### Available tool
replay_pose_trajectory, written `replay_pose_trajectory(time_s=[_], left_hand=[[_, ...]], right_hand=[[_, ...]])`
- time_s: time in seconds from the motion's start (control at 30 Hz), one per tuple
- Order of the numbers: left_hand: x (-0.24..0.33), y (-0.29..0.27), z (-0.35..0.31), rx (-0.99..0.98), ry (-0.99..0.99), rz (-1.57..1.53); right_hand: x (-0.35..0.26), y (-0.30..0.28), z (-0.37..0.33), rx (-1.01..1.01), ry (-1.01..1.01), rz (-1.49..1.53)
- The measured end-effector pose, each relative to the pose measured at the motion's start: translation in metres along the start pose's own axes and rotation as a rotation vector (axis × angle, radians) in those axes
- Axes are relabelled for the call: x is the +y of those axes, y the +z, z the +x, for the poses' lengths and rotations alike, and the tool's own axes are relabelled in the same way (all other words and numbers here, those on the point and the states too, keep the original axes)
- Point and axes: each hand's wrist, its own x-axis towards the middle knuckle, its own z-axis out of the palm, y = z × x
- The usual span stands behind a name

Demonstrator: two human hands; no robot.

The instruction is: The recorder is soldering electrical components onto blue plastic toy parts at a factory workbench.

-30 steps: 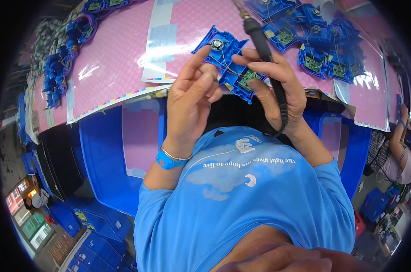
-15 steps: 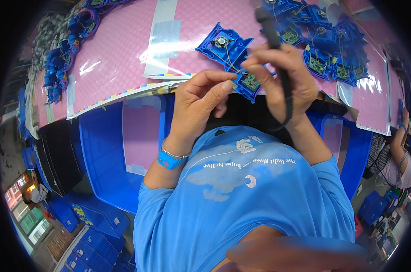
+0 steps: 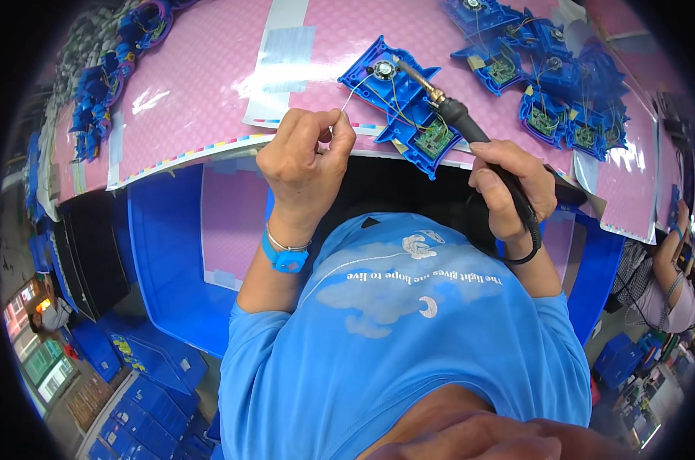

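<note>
My right hand [image 3: 514, 186] is wrapped round the black handle of a soldering iron [image 3: 470, 123], whose metal tip points up and left over the blue plastic housing [image 3: 374, 96]. A round speaker [image 3: 384, 70] sits in the far half of that housing. Thin wires run from it to a green circuit board [image 3: 433, 138] in the near part. Left of the housing, my left hand [image 3: 305, 153] pinches a thin silvery strand of solder wire [image 3: 350, 95], its far end near the speaker's left side. Whether the iron's tip touches anything I cannot tell.
More blue housings with boards and speakers [image 3: 543, 121] lie together at the right. Others [image 3: 102, 100] line the table's left side. Pink sheeting [image 3: 194, 84] covers the tabletop. Blue bins [image 3: 160, 261] stand below its front edge. Another person's arm [image 3: 673, 264] shows at far right.
The soldering iron has swung from pointing away to pointing at the speaker. My left hand has moved left off the wires and now holds solder wire. My right hand has drawn back from the board.
</note>
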Motion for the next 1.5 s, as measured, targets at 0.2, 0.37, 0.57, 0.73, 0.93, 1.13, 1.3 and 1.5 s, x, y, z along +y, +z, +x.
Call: replay_pose_trajectory(time_s=[0.2,0.37,0.57,0.73,0.93,1.13,1.3,1.5], left_hand=[[-0.002,-0.003,-0.003,-0.055,0.031,0.058],[-0.006,-0.001,-0.007,-0.058,0.076,0.066],[-0.011,0.002,-0.008,-0.018,0.121,0.076],[-0.007,-0.004,-0.008,-0.090,0.067,0.112],[-0.006,-0.004,-0.008,-0.097,0.063,0.110],[-0.010,0.002,-0.007,-0.047,0.116,0.079],[-0.013,0.005,-0.007,-0.046,0.132,0.064],[-0.012,0.001,-0.006,-0.037,0.117,0.083]], right_hand=[[0.006,-0.002,-0.012,0.029,0.104,-0.019],[0.007,-0.002,-0.002,-0.055,0.052,0.007],[0.006,0.001,0.004,-0.051,0.046,0.010],[0.008,0.001,0.005,-0.046,0.038,0.002],[0.008,0.001,0.008,-0.046,0.045,-0.013],[0.006,0.001,0.010,-0.069,0.089,-0.006],[0.008,0.002,0.011,-0.068,0.070,-0.006],[0.009,-0.016,0.007,-0.062,-0.162,-0.020]])
